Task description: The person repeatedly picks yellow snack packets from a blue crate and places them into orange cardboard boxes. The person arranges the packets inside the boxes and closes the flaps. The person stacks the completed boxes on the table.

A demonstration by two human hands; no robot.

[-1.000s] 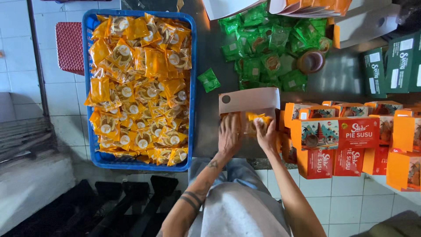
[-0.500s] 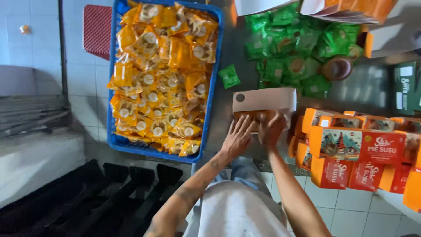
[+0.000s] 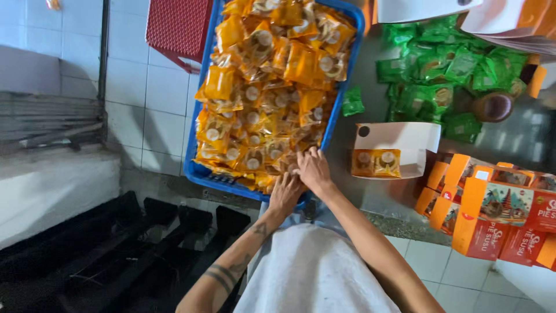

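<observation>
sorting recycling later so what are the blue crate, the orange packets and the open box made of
Blue crate: looks like moulded hard plastic, from its smooth, even-coloured rim. Orange packets: thin glossy plastic film, judging by the crinkles and glints. Open box: probably matt white cardboard, with flat folded flaps.

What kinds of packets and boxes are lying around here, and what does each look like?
Small orange-yellow plastic snack packets: heaped in the blue plastic crate, under both hands.
Small green plastic packets: loose pile, upper right.
Open white cardboard box: centre, two orange packets inside.
Orange-and-red printed cardboard cartons: clustered lower right.
</observation>
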